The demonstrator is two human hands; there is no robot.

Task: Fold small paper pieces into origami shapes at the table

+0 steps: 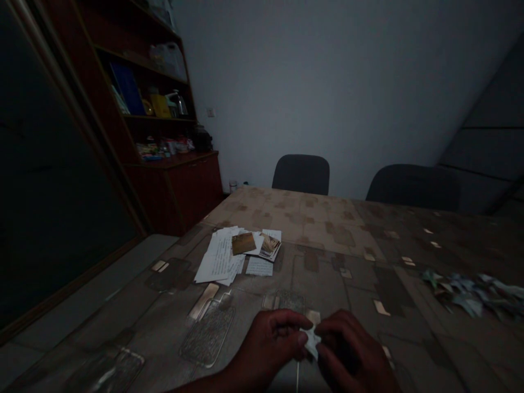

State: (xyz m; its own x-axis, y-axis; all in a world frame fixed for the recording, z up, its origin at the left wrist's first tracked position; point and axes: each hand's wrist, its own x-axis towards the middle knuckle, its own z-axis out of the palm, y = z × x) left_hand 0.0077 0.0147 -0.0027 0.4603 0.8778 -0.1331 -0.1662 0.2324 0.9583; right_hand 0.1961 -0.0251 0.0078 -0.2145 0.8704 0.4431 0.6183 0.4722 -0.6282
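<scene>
Near the front of the table, a small pale piece of folded paper [312, 343] is pinched between both hands. My left hand [274, 339] grips its left side, thumb and forefinger closed on it. From the other side, the curled fingers of my right hand [352, 349] pinch the paper's right edge. Parts of the paper are covered by the fingertips, and its exact folded form is too dark to make out. Off to the right lies a heap of crumpled or folded paper pieces [470, 297], pale with greenish and bluish tints, apart from both hands.
Printed sheets [219, 256] and picture cards [244, 243] lie on the patterned tablecloth [327, 218], ahead and left of my hands. Two dark chairs [301, 173] stand behind the table's far edge. A red-brown cabinet [192, 185] with filled shelves is at the left. The room is dim.
</scene>
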